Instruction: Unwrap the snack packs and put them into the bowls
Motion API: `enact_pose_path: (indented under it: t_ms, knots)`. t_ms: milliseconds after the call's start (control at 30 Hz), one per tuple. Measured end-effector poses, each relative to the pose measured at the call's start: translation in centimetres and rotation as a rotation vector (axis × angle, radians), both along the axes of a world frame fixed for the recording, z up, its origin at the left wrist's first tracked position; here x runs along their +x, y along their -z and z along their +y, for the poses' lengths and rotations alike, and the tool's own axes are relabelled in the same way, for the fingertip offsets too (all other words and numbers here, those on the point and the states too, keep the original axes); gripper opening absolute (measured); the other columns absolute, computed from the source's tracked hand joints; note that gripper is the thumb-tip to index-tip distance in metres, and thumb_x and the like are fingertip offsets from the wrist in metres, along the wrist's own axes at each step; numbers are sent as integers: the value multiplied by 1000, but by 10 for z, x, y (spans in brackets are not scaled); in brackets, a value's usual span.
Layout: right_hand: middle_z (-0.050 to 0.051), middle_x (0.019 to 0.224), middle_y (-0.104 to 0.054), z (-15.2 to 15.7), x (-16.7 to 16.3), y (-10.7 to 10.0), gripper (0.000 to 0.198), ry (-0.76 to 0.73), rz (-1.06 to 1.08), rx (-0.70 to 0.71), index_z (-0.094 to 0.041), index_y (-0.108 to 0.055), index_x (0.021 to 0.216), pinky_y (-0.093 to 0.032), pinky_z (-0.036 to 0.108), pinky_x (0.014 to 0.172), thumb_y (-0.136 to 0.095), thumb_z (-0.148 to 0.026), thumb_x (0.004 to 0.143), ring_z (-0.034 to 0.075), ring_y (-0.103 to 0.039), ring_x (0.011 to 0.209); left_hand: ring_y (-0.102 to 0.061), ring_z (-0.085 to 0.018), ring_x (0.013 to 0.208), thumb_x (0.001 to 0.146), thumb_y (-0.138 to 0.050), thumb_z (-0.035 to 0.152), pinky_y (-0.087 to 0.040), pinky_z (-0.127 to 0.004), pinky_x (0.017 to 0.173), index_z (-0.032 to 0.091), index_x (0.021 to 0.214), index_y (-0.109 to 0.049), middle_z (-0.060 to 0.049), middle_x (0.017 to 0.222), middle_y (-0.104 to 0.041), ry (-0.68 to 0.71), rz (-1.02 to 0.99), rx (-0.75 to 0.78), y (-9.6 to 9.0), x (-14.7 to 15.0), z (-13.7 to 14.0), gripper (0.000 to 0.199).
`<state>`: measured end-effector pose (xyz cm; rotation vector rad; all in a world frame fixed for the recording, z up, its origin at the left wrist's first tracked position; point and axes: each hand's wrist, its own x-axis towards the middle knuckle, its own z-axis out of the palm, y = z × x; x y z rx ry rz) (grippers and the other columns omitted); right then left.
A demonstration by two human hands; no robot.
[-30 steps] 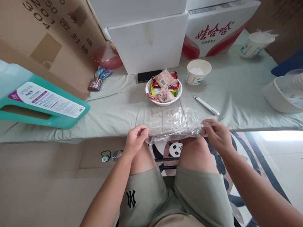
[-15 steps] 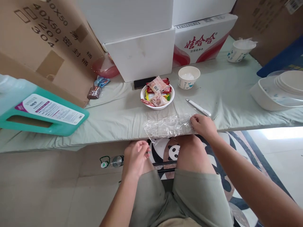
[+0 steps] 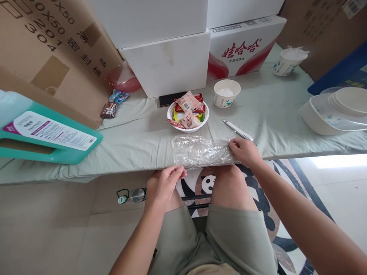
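In the head view, we pinch with our right hand the clear plastic film at the table's edge, our left hand has narrow fingers but its grip we cannot tell, and behind, the white bowl holds wrapped snacks.

I see crinkled clear film lying on the cloth-covered table, one end pinched in the right hand.
On my feed, the left hand has its fingers drawn together at the film's near left corner; I can't tell whether they grip it. Beyond the film sits a white bowl of wrapped snacks, with a slim white tool and a paper cup to its right.
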<state>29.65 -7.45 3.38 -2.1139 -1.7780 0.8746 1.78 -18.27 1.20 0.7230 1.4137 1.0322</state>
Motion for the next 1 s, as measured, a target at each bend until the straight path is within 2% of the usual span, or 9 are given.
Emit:
enact_pose_path:
  t_ms: [133, 267, 333, 433, 533, 667, 800, 900, 1000]
  knots:
    - [0, 61, -67, 0, 1, 2, 24, 0, 40, 12, -23, -67, 80, -37, 30, 58, -49, -38, 87, 18, -61, 59, -67, -17, 81, 66, -84, 58, -53, -30, 79, 14, 78, -72, -9, 85, -72, -98, -31, -103, 1, -16, -10, 48]
    - [0, 59, -67, -3, 2, 4, 25, -9, 43, 41, -22, -68, 80, -38, 30, 57, -50, -39, 85, 18, -61, 57, -68, -22, 99, 61, -88, 56, -54, -33, 84, 17, 89, -71, -10, 103, -72, -124, -2, -116, -4, -20, -13, 51]
    - [-1, 59, -67, -3, 2, 4, 25, -6, 48, 42, -22, -68, 81, -38, 29, 58, -51, -39, 85, 17, -62, 58, -67, -23, 103, 62, -86, 56, -55, -32, 81, 20, 94, -70, -9, 105, -71, -83, 43, -111, -11, -19, -9, 51]
    - [-1, 58, -66, -4, 1, 4, 24, 8, 50, 44, -22, -69, 82, -38, 29, 59, -51, -39, 85, 17, -61, 57, -68, -23, 102, 67, -82, 59, -54, -29, 76, 21, 94, -69, -10, 108, -71, 57, 63, -171, -18, -13, 1, 48]
    - [-1, 56, -63, -3, 1, 4, 24, 23, 52, 42, -21, -68, 82, -37, 29, 57, -51, -39, 86, 16, -58, 53, -70, -22, 95, 68, -81, 61, -53, -28, 74, 18, 87, -70, -12, 110, -70, 137, -16, -211, -14, -8, 6, 48]
    - [-4, 55, -60, -3, 5, 9, 23, 41, 134, 15, -21, -65, 90, -38, 28, 55, -57, -42, 83, 15, -57, 52, -69, -20, 92, 68, -80, 60, -54, -30, 78, 14, 70, -67, -13, 104, -72, -9, -114, -136, 1, -9, -1, 48]
    - [-3, 66, -62, -3, 9, 18, 34, 94, 273, 42, -21, -61, 100, -40, 27, 54, -67, -43, 74, 15, -58, 56, -71, -18, 82, 60, -87, 47, -54, -31, 77, 14, 69, -61, -11, 97, -75, -128, -245, -156, 9, -15, -11, 43]
    - [1, 84, -65, -6, 10, 17, 39, 155, 339, 190, -21, -59, 102, -46, 30, 61, -69, -43, 72, 16, -60, 66, -70, -15, 76, 57, -90, 37, -52, -27, 72, 17, 75, -56, -6, 93, -75, -201, -281, -149, 9, -14, -13, 44]
    - [6, 99, -61, -23, 9, 6, 37, 349, 489, 575, -22, -54, 109, -52, 37, 80, -63, -42, 78, 20, -64, 88, -65, -10, 64, 56, -89, 33, -48, -22, 64, 17, 82, -59, -3, 84, -74, -198, -268, -187, 10, -10, -11, 42]
